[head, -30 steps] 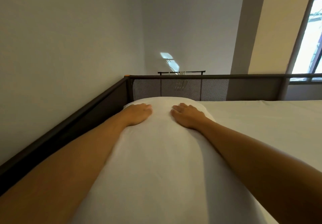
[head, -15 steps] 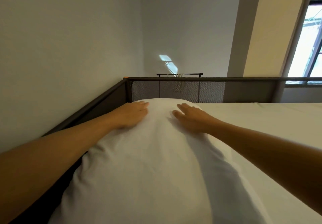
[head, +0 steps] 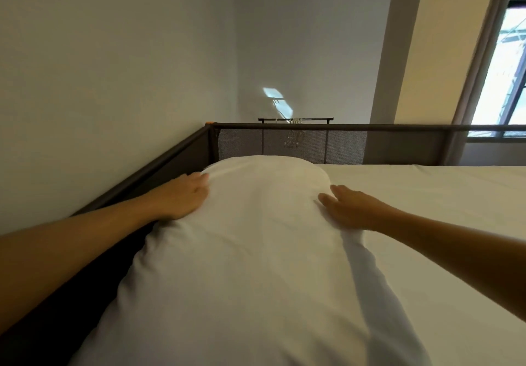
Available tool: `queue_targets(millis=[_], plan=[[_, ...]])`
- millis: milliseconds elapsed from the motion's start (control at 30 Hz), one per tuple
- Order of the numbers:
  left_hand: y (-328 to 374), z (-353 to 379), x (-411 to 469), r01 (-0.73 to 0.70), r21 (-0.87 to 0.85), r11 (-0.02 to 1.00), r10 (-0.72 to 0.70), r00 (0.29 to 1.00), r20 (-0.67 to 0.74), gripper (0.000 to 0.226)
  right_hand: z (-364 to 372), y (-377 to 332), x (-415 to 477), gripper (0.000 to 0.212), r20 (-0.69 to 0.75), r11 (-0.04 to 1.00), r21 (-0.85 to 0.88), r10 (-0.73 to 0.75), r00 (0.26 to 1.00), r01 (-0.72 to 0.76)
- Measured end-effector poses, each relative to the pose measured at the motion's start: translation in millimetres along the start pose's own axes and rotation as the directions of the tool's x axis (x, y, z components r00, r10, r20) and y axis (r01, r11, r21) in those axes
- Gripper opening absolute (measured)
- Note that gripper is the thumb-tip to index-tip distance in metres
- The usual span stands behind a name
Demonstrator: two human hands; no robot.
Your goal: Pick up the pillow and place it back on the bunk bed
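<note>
A long white pillow [head: 256,252] lies on the white mattress [head: 441,209] of the upper bunk bed, along its left side and reaching towards the far corner. My left hand [head: 185,198] rests flat on the pillow's far left edge, fingers spread against the fabric. My right hand [head: 350,206] lies flat on the pillow's far right edge, fingers apart. Neither hand grips the pillow. The near end of the pillow runs out of view at the bottom.
A dark metal guard rail [head: 370,128] with mesh panels closes the far end, and a second rail [head: 159,166] runs along the left wall. A clothes rack [head: 296,120] shows behind the far rail. A window [head: 506,75] is at the right.
My hands have slid apart, from the pillow's top middle out to its left and right edges. The pillow has settled lower and flatter on the mattress.
</note>
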State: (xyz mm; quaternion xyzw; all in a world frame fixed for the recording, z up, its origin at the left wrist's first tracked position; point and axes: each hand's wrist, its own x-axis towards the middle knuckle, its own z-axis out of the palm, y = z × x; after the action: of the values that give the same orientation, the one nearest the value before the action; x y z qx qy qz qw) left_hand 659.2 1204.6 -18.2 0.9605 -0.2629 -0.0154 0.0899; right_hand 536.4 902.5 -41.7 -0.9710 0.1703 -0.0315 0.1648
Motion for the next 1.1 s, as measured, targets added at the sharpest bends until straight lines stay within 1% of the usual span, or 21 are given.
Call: queue_targets(millis=[33, 100, 167, 267, 333, 367, 433, 533, 567, 600, 667, 700, 767, 800, 833, 900, 967, 1000, 1033, 1067, 1100], plan=[[9.4, -1.5, -5.5, -0.047, 0.020, 0.999, 0.047, 0.999, -0.024, 0.055, -4.6, -6.4, -7.8, 0.062, -0.016, 0.998, -0.024, -0.051, 0.999, 0.051], [30.6, 2.2, -15.4, -0.160, 0.025, 0.987, 0.161, 0.986, -0.047, 0.055, -5.3, -23.4, -23.8, 0.064, -0.012, 0.983, -0.046, -0.180, 0.984, 0.180], [48.7, 15.0, -24.4, -0.253, 0.022, 0.967, 0.253, 0.967, -0.029, 0.057, 1.1, -41.5, -44.3, 0.064, 0.005, 0.953, -0.066, -0.296, 0.955, 0.295], [59.4, 35.1, -38.4, -0.307, 0.036, 0.951, 0.306, 0.952, 0.021, 0.059, 19.4, -49.2, -61.7, 0.068, 0.026, 0.936, -0.042, -0.347, 0.937, 0.348], [49.7, 39.6, -41.0, -0.292, 0.045, 0.955, 0.291, 0.956, 0.020, 0.059, 28.3, -38.3, -62.0, 0.073, 0.076, 0.944, -0.051, -0.323, 0.944, 0.327], [41.3, 39.0, -40.5, -0.264, 0.049, 0.963, 0.263, 0.965, 0.023, 0.059, 28.0, -29.9, -61.0, 0.074, 0.092, 0.955, -0.054, -0.287, 0.953, 0.293], [16.9, 33.9, -37.5, -0.162, 0.031, 0.986, 0.161, 0.986, 0.050, 0.060, 20.3, -9.4, -56.8, 0.072, 0.131, 0.978, -0.061, -0.190, 0.973, 0.199], [-15.2, 17.7, -35.8, 0.023, 0.016, 1.000, -0.025, 0.997, 0.079, 0.064, -0.4, 20.3, -57.2, 0.062, 0.214, 0.997, -0.034, -0.058, 0.975, 0.066], [-19.3, 13.6, -35.2, 0.054, 0.025, 0.998, -0.055, 0.997, 0.058, 0.065, -5.9, 26.9, -59.3, 0.063, 0.212, 0.998, -0.047, -0.030, 0.977, 0.041], [-17.3, 8.9, -36.0, 0.057, 0.037, 0.998, -0.059, 0.998, 0.032, 0.065, -9.7, 30.5, -61.2, 0.069, 0.190, 0.998, -0.058, -0.012, 0.982, 0.024], [0.9, 4.8, -39.0, -0.002, 0.053, 0.999, 0.003, 1.000, -0.024, 0.065, -12.3, 25.8, -68.1, 0.082, 0.131, 0.996, -0.080, -0.029, 0.991, 0.040], [14.4, 3.7, -42.4, -0.052, 0.052, 0.997, 0.053, 0.998, -0.025, 0.069, -11.7, 16.9, -74.5, 0.085, 0.113, 0.993, -0.085, -0.077, 0.991, 0.087], [45.9, 7.7, -55.1, -0.193, 0.081, 0.978, 0.195, 0.980, -0.022, 0.088, -7.1, -6.0, -87.9, 0.085, 0.080, 0.975, -0.066, -0.209, 0.975, 0.214], [59.6, 13.6, -62.6, -0.268, 0.100, 0.958, 0.271, 0.963, -0.009, 0.090, -4.4, -17.1, -94.6, 0.085, 0.075, 0.958, -0.066, -0.272, 0.959, 0.277], [69.6, 21.3, -70.1, -0.327, 0.102, 0.939, 0.328, 0.945, 0.010, 0.082, -1.2, -26.3, -100.9, 0.086, 0.081, 0.940, -0.072, -0.326, 0.942, 0.332], [75.0, 31.7, -80.9, -0.378, 0.088, 0.922, 0.373, 0.926, 0.066, 0.068, 7.5, -30.8, -106.6, 0.088, 0.134, 0.916, -0.083, -0.380, 0.915, 0.393], [60.0, 29.2, -82.5, -0.338, 0.081, 0.938, 0.326, 0.936, 0.129, 0.070, 8.4, -19.1, -108.9, 0.090, 0.229, 0.930, -0.074, -0.335, 0.914, 0.360], [47.5, 25.9, -79.7, -0.289, 0.087, 0.953, 0.272, 0.947, 0.170, 0.077, 5.2, -11.3, -110.0, 0.092, 0.285, 0.945, -0.064, -0.292, 0.913, 0.322], [34.9, 19.4, -78.2, -0.218, 0.081, 0.973, 0.200, 0.961, 0.191, 0.087, -0.2, -3.3, -111.6, 0.096, 0.333, 0.959, -0.058, -0.244, 0.911, 0.278], [19.9, 12.1, -78.1, -0.114, 0.076, 0.991, 0.096, 0.973, 0.209, 0.093, -7.1, 6.5, -113.3, 0.102, 0.385, 0.970, -0.082, -0.180, 0.905, 0.228], [4.5, 2.7, -79.4, -0.029, 0.097, 0.995, 0.006, 0.972, 0.234, 0.094, -17.0, 15.5, -115.8, 0.109, 0.427, 0.971, -0.142, -0.114, 0.897, 0.191]])
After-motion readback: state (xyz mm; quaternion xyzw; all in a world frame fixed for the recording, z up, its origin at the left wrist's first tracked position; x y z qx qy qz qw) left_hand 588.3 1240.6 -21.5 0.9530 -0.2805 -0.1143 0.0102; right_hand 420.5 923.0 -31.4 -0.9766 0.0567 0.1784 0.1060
